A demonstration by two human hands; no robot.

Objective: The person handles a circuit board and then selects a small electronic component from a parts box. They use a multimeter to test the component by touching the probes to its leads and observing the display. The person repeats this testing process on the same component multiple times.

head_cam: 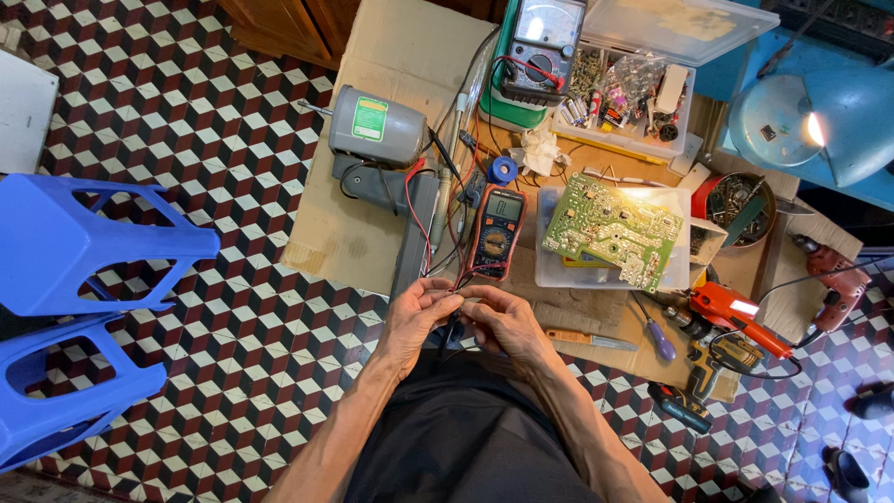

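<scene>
My left hand (416,317) and right hand (503,321) both pinch the thin wires (458,279), which run straight ahead to the multimeter (497,233).

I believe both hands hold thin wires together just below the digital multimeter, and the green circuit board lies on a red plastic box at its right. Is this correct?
Not quite. The head view shows the green circuit board lying on a clear plastic box, not a red one. The rest holds: the left hand and right hand meet on thin wires just below the digital multimeter.
</scene>
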